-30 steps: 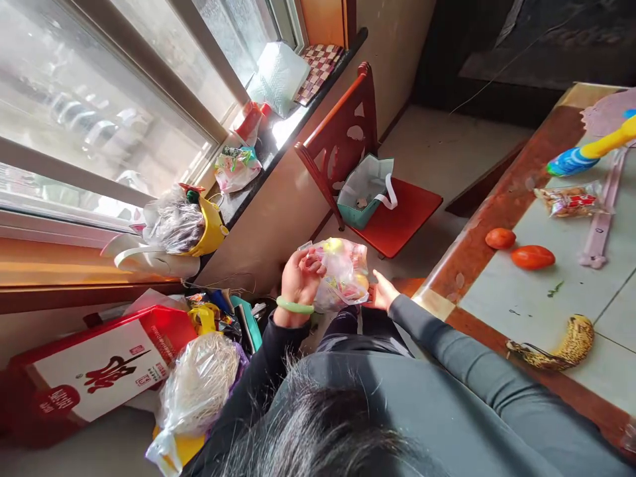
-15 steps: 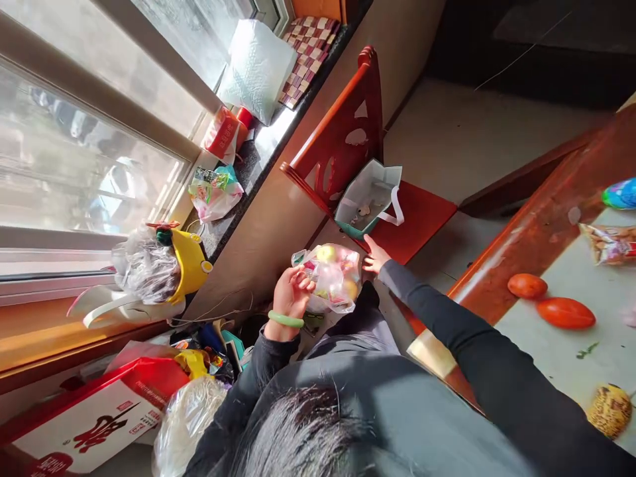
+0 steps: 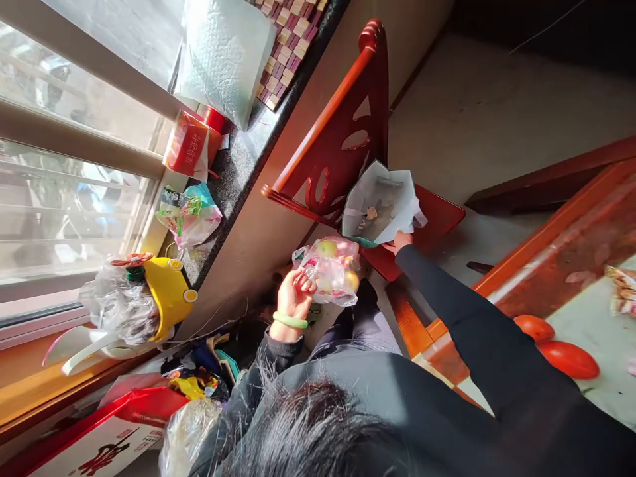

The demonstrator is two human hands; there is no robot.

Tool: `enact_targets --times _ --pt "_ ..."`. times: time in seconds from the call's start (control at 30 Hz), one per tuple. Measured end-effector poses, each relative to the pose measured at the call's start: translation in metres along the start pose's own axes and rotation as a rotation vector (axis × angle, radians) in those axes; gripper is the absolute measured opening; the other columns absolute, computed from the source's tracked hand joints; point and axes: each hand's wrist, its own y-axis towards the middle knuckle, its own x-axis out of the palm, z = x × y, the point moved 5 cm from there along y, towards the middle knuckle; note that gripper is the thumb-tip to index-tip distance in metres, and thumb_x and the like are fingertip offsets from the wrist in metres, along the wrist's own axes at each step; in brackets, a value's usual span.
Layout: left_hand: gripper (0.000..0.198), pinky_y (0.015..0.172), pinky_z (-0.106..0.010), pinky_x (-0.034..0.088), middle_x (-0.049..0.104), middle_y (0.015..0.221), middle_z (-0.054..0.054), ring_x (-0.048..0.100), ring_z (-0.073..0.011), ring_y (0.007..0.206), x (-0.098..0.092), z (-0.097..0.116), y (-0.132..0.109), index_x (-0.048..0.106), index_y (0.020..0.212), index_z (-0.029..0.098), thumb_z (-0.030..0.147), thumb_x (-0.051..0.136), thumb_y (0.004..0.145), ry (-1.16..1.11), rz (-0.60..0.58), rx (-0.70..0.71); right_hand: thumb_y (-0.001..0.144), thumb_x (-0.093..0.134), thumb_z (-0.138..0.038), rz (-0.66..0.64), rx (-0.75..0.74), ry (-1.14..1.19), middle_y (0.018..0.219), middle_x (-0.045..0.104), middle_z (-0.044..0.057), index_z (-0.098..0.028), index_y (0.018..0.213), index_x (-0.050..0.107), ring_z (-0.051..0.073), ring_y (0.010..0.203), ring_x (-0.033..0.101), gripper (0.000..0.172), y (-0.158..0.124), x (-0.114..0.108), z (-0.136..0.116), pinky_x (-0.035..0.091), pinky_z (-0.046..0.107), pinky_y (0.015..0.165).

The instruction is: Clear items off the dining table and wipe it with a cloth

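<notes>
My left hand point(image 3: 293, 295), with a green bangle on the wrist, is closed on the gathered top of a clear plastic bag of fruit point(image 3: 328, 270) with yellow and pink pieces inside. My right hand point(image 3: 401, 241) reaches forward and grips the near edge of a white and teal paper bag point(image 3: 380, 202) that stands open on the seat of a red wooden chair point(image 3: 348, 132). Small bits lie at the bottom of the paper bag.
A dark windowsill point(image 3: 238, 159) holds a red packet point(image 3: 191, 142), a snack bag point(image 3: 191, 215), a white wrap and a checked mat. A yellow jug point(image 3: 166, 298) and a red box point(image 3: 99, 437) lie at the left. Two tomatoes point(image 3: 556, 344) rest on the table at right.
My right hand left the fruit bag, reached to the chair and took hold of the paper bag's edge, tilting it open. The view swung left and closer to the chair.
</notes>
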Motion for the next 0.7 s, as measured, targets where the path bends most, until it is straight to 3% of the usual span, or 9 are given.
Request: enact_targets --times 0.13,0.27,0.43,0.7 --pt "0.035 0.047 -0.021 0.031 0.025 0.053 0.01 0.028 -0.0048 0.039 0.029 -0.003 0.012 0.037 0.069 0.021 0.006 0.05 0.097 0.003 -0.023 -0.008 0.111 0.042 -0.023 0.202 -0.043 0.015 0.131 0.066 0.008 -0.027 0.128 0.06 0.016 0.105 0.071 0.025 -0.004 -0.043 -0.025 0.071 0.043 0.088" --pt "0.032 0.046 -0.021 0.03 0.022 0.052 0.011 0.025 -0.0055 0.038 0.056 -0.008 0.027 0.041 0.07 0.021 0.007 0.051 0.097 0.035 -0.045 -0.01 0.108 0.051 -0.021 0.226 -0.11 0.056 0.11 0.069 0.007 -0.023 0.11 0.061 0.015 0.092 0.071 0.01 -0.017 -0.093 -0.05 0.072 0.043 0.087" --pt "0.033 0.048 -0.021 0.031 0.023 0.05 0.01 0.025 -0.0062 0.039 0.095 -0.019 0.045 0.038 0.07 0.021 0.01 0.044 0.101 0.021 -0.097 -0.051 0.107 0.052 -0.016 0.269 -0.225 0.096 0.098 0.068 0.002 -0.022 0.1 0.061 0.013 0.083 0.068 0.013 -0.045 -0.152 -0.068 0.071 0.042 0.089" --pt "0.032 0.053 -0.023 0.034 0.023 0.051 0.009 0.026 -0.0078 0.041 0.158 -0.044 0.086 0.034 0.07 0.022 0.008 0.044 0.097 0.049 -0.093 -0.025 0.103 0.059 -0.017 0.359 -0.292 0.077 0.096 0.07 -0.001 -0.024 0.109 0.065 0.01 0.076 0.066 0.011 -0.098 -0.2 -0.061 0.071 0.032 0.081"
